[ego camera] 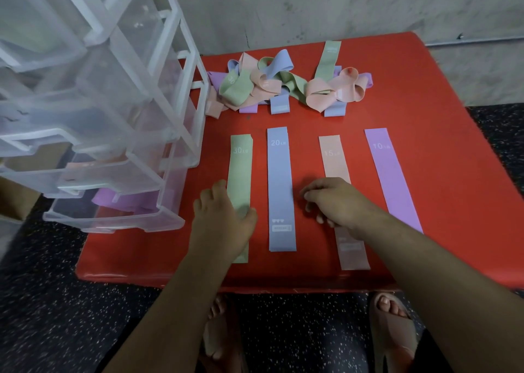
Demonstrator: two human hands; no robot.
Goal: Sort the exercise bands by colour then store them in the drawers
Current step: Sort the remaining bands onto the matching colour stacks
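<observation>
Four exercise bands lie flat and parallel across the middle of the red bench (425, 89), running from front to back: a green band (240, 174) marked 30 LB, a blue band (280, 185) marked 20 LB, a peach band (334, 160) marked 15, and a purple band (390, 171) marked 10. Along the back edge sits a tangled heap of bands (283, 86) in the same four colours, not yet sorted. At the bench's left edge stands a clear plastic drawer unit (119, 117); its lowest drawer (113, 219) is pulled out and already holds purple bands, and the drawer above shows peach through its wall. The left hand (224, 216) rests palm down on the near half of the green band, fingers spread and loose, gripping nothing. The right hand (334, 202) lies over the near part of the peach band with fingers curled; whether it pinches the band I cannot tell. These bands look thin, light and limp, with some stretch, so they will likely flop and fold when lifted; pinching one at an end, or gathering a folded stack at its middle, seems the surest hold. The knotted heap will probably need teasing apart loop by loop.
</observation>
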